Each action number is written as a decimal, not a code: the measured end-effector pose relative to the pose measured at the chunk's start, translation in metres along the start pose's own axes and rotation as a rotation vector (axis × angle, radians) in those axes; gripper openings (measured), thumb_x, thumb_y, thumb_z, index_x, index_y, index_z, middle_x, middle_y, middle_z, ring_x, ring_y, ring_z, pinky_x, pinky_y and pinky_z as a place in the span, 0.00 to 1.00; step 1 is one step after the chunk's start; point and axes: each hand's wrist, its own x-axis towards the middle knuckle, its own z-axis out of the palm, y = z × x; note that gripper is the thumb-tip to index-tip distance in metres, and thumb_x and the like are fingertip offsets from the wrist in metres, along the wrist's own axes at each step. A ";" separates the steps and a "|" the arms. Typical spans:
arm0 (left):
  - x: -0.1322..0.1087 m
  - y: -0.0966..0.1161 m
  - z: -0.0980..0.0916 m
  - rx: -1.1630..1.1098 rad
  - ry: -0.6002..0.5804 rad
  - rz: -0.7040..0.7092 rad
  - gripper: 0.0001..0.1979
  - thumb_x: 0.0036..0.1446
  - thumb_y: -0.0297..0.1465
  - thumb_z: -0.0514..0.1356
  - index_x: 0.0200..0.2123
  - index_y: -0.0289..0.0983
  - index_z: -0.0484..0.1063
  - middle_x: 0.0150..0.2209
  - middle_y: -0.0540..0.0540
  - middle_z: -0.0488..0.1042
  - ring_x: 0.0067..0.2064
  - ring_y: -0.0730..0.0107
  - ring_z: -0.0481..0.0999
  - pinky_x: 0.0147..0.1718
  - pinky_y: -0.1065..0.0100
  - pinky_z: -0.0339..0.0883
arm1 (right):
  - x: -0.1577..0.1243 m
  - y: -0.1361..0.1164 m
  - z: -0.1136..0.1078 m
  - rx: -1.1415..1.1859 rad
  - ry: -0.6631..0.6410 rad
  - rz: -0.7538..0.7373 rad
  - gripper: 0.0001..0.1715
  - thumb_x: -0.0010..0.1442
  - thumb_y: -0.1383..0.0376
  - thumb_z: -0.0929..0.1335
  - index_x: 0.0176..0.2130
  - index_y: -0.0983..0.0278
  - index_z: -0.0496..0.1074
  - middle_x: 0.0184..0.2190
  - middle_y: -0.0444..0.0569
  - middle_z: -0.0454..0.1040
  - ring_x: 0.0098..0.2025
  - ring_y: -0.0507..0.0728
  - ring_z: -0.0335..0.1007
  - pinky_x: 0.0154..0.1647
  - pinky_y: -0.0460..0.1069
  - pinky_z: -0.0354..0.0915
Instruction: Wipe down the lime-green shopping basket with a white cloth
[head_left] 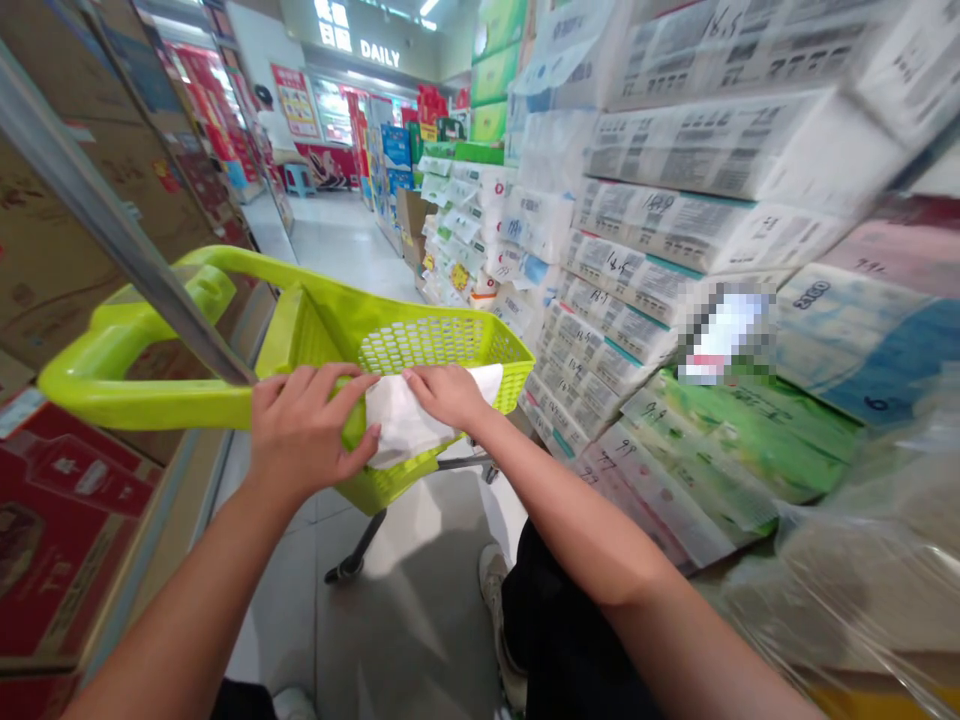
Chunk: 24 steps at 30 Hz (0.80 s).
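Observation:
A lime-green plastic shopping cart (142,405) stands in front of me, with a perforated basket. My left hand (307,425) is closed over the cart's near side rim, its fingers lying across the top edge and its thumb below, beside a white cloth (397,430). The cloth is draped over the near outer side of the basket. My right hand (448,395) grips the cloth against the rim, with its fingertips partly hidden. A grey metal pole (127,215) slants down across the cart's handle, close to my left hand.
Stacked tissue packs (622,260) with handwritten prices line the right side. Cardboard boxes (67,210) and red cartons (67,520) stand on the left. Ahead, a tiled aisle (330,240) runs toward a person (274,130) near a blue stool (300,178).

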 end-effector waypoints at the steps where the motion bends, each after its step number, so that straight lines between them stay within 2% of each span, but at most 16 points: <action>1: 0.000 -0.001 0.000 0.021 -0.001 0.015 0.26 0.61 0.48 0.59 0.59 0.44 0.75 0.54 0.39 0.80 0.47 0.39 0.74 0.47 0.39 0.57 | 0.001 0.007 -0.002 -0.015 -0.034 0.039 0.41 0.80 0.45 0.49 0.50 0.57 0.83 0.47 0.52 0.86 0.50 0.61 0.81 0.46 0.51 0.64; 3: 0.000 -0.003 -0.001 0.058 0.003 0.042 0.25 0.62 0.47 0.59 0.58 0.42 0.75 0.53 0.38 0.81 0.47 0.41 0.75 0.47 0.40 0.57 | 0.003 0.028 -0.007 -0.060 -0.097 0.166 0.45 0.79 0.42 0.48 0.48 0.58 0.84 0.47 0.55 0.86 0.50 0.62 0.82 0.47 0.51 0.66; 6: -0.001 -0.005 -0.004 0.079 0.015 0.056 0.25 0.62 0.46 0.59 0.57 0.41 0.74 0.53 0.38 0.81 0.47 0.43 0.76 0.48 0.43 0.57 | 0.004 0.062 -0.013 -0.125 -0.145 0.381 0.44 0.79 0.43 0.50 0.48 0.61 0.85 0.48 0.59 0.86 0.52 0.64 0.82 0.47 0.51 0.67; 9: 0.000 -0.004 -0.004 0.096 0.026 0.058 0.24 0.63 0.46 0.58 0.57 0.39 0.74 0.52 0.39 0.81 0.47 0.45 0.76 0.48 0.45 0.56 | 0.002 0.081 -0.016 -0.145 -0.142 0.452 0.41 0.79 0.48 0.51 0.49 0.63 0.85 0.48 0.61 0.85 0.53 0.65 0.82 0.46 0.52 0.67; 11: 0.001 -0.003 -0.004 0.101 0.036 0.049 0.25 0.64 0.46 0.56 0.58 0.39 0.74 0.52 0.39 0.81 0.46 0.46 0.75 0.48 0.46 0.56 | 0.001 0.078 -0.015 -0.148 -0.135 0.432 0.39 0.80 0.49 0.52 0.50 0.63 0.85 0.48 0.60 0.85 0.53 0.65 0.82 0.47 0.52 0.66; 13: 0.003 -0.001 -0.004 0.090 0.050 0.035 0.27 0.65 0.47 0.55 0.59 0.37 0.73 0.52 0.39 0.81 0.46 0.47 0.75 0.47 0.46 0.55 | -0.001 0.062 -0.012 -0.139 -0.123 0.362 0.37 0.80 0.48 0.53 0.50 0.60 0.84 0.48 0.57 0.86 0.53 0.64 0.82 0.49 0.52 0.65; 16: 0.004 0.001 -0.003 0.081 0.058 0.023 0.30 0.65 0.48 0.54 0.61 0.36 0.72 0.53 0.38 0.81 0.46 0.47 0.75 0.46 0.47 0.55 | -0.004 0.025 -0.003 -0.079 -0.040 0.133 0.33 0.81 0.50 0.53 0.50 0.58 0.82 0.48 0.51 0.86 0.53 0.61 0.81 0.51 0.51 0.63; 19: 0.004 0.000 -0.004 0.074 0.057 0.027 0.29 0.66 0.48 0.53 0.61 0.36 0.72 0.52 0.38 0.81 0.46 0.47 0.76 0.47 0.47 0.55 | -0.006 -0.003 0.002 -0.020 0.058 -0.059 0.30 0.81 0.50 0.55 0.52 0.61 0.78 0.50 0.50 0.85 0.54 0.59 0.79 0.51 0.51 0.62; 22: 0.002 -0.003 -0.007 0.059 0.052 0.039 0.28 0.66 0.47 0.54 0.60 0.36 0.72 0.52 0.38 0.81 0.47 0.47 0.77 0.48 0.47 0.56 | -0.004 -0.005 0.000 -0.002 0.018 -0.078 0.34 0.80 0.45 0.53 0.52 0.61 0.79 0.50 0.51 0.85 0.53 0.60 0.79 0.50 0.51 0.62; 24: 0.000 -0.004 -0.010 0.051 0.048 0.056 0.28 0.66 0.46 0.54 0.60 0.35 0.72 0.51 0.38 0.80 0.48 0.47 0.77 0.48 0.47 0.56 | 0.000 0.007 -0.002 -0.006 -0.049 0.006 0.41 0.79 0.42 0.50 0.50 0.60 0.81 0.47 0.53 0.85 0.51 0.61 0.80 0.48 0.51 0.63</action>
